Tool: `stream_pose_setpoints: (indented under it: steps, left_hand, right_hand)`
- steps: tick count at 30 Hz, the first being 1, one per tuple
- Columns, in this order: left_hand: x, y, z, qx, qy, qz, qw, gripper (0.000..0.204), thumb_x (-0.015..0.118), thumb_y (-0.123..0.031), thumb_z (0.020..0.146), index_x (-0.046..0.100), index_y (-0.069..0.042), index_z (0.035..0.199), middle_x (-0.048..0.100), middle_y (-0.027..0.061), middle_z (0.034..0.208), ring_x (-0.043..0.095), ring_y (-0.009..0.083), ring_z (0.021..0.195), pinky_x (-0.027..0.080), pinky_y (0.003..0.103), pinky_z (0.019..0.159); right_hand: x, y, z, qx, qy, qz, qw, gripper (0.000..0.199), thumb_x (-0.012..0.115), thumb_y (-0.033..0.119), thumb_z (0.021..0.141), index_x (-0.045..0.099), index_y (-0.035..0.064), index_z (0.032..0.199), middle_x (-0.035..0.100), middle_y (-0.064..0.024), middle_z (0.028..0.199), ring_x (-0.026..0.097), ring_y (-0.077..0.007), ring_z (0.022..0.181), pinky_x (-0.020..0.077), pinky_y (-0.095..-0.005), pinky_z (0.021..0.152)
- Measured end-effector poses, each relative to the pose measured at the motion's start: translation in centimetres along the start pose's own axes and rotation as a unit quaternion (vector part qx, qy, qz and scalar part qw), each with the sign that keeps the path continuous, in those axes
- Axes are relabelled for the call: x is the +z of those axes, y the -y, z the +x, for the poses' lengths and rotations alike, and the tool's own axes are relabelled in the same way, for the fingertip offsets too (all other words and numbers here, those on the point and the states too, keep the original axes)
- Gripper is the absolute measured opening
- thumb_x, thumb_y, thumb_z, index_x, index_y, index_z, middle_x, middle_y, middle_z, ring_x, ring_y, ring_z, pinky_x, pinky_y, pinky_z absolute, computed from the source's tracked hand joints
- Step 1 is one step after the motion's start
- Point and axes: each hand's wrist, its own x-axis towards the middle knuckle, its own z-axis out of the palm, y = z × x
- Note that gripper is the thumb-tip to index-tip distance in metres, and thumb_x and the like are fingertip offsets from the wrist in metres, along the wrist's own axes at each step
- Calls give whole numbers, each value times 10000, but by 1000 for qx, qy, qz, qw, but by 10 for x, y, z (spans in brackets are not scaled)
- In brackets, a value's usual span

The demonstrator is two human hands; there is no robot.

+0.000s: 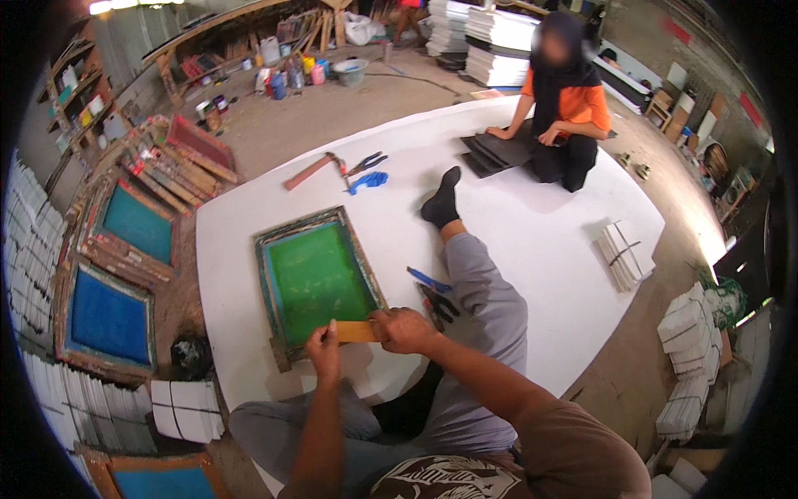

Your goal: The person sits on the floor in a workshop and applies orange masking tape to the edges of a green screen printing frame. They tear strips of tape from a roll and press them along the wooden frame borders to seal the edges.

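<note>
I sit on a white sheet on the floor, one leg stretched out. A wooden screen frame with green mesh lies in front of me. Both hands hold a strip of brown tape along the frame's near edge. My left hand pinches its left end. My right hand grips the right end at the frame's corner. Blue-handled scissors and dark pliers lie just right of the frame, beside my leg.
Another person sits at the sheet's far side with black sheets. A hammer, pliers and a blue item lie beyond the frame. Blue-mesh frames and white stacks line the left. Tied white bundles sit right.
</note>
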Motion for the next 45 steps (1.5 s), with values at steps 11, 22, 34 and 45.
stream_pose_setpoints:
  steps: [11,22,34,45]
  left_hand:
    - [-60,-46,1,-53,88,-100,990,167,799,-142,904,726,8,897,614,-6,723,507,83,640,414,261,623]
    - [-87,-21,9,-73,75,-69,992,206,830,-182,878,723,-6,856,638,10,734,513,92,623,433,271,609]
    - [-88,17,9,-119,73,-64,988,225,838,-196,874,715,-10,843,645,14,739,537,96,615,449,277,582]
    - [-109,10,25,-166,27,-18,986,275,844,-230,872,718,15,864,643,45,736,537,115,631,454,282,603]
  right_hand:
    - [-16,15,3,-103,-81,183,974,542,876,293,721,636,86,1161,690,-182,992,672,-383,984,546,-450,852]
    - [-21,11,6,-44,13,-25,999,621,815,445,745,567,120,1213,702,-175,772,699,-406,778,529,-492,837]
    - [-21,-16,5,-30,64,-23,997,576,783,505,747,668,146,1181,728,-153,805,720,-336,800,489,-473,927]
    - [-14,-66,-1,-5,34,17,999,559,847,359,676,665,145,1160,729,-111,923,685,-327,965,467,-487,989]
